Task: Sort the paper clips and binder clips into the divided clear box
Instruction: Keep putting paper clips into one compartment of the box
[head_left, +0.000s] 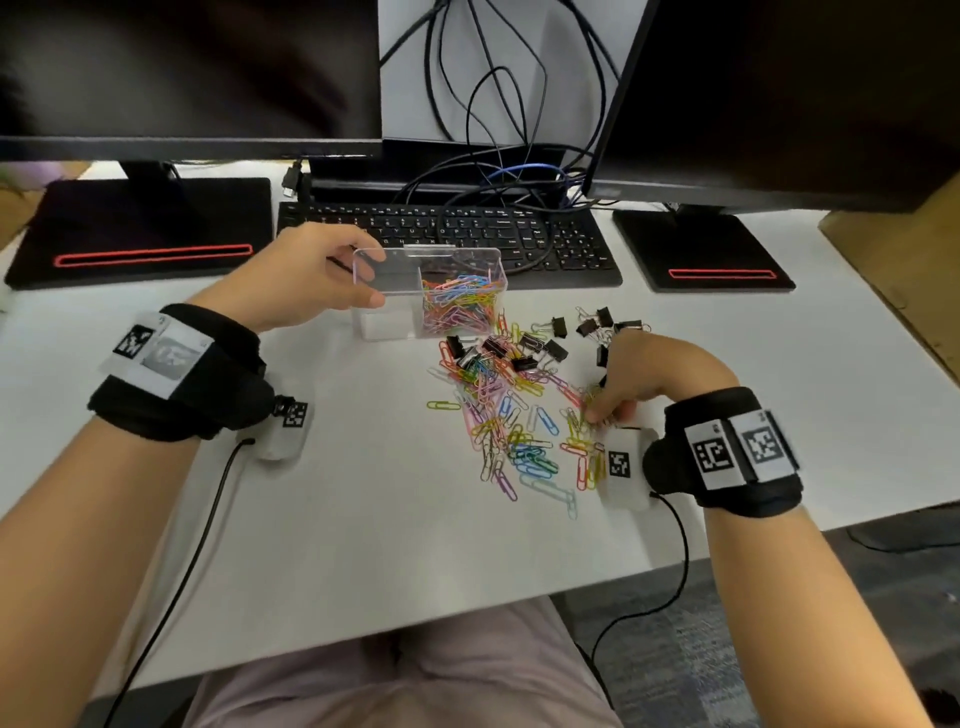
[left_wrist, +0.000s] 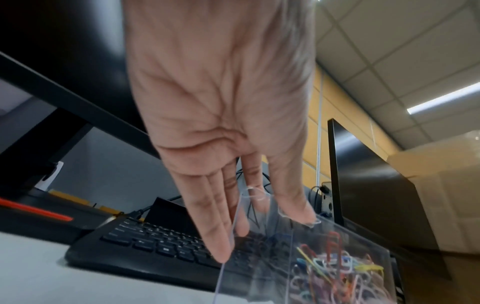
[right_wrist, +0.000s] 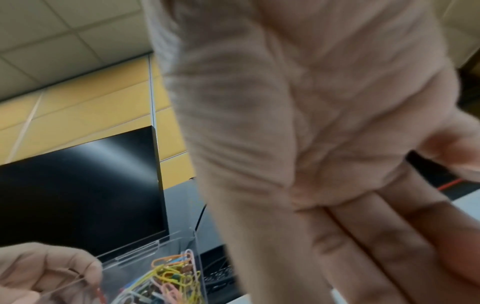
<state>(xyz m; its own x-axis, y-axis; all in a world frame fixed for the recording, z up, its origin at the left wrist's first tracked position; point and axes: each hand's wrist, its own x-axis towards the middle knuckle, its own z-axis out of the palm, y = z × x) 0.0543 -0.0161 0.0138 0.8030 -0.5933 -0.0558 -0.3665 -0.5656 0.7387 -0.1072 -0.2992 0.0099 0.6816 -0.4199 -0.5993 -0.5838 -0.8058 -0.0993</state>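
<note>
1. Paper-clip stage of the sort, judging by the layout: right-hand compartment of the clear box (head_left: 453, 270) already well filled with coloured clips, left-hand compartment seemingly bare, not one binder clip in the box yet
2. Left hand (head_left: 306, 278) wrapped round the left end of the box, thumb on the near wall, fingers (left_wrist: 215, 232) fairly straight down the far side in the left wrist view; a steadying hold, box standing on the white desk (head_left: 363, 519) just in front of the keyboard (head_left: 457, 234)
3. Right hand (head_left: 644, 379) down on the desk at the right edge of the scatter, fingertips bunched and pinching at a few yellowish paper clips (head_left: 519, 415); exact number in the pinch impossible to tell, right wrist view too blurred to help
4. Loose paper clips spread mostly to the left of the right hand, between it and the box; black binder clips (head_left: 545, 343) just beyond and to the left of the right hand's knuckles, near the box's right end
5. Next move, most likely: lift the pinched clips clear without dragging tangled neighbours, carry them left and forward over the right compartment, drop them there; left hand's hold useful against tipping
6. Binder clips for the left compartment, nearest the left hand, probably afterwards
</note>
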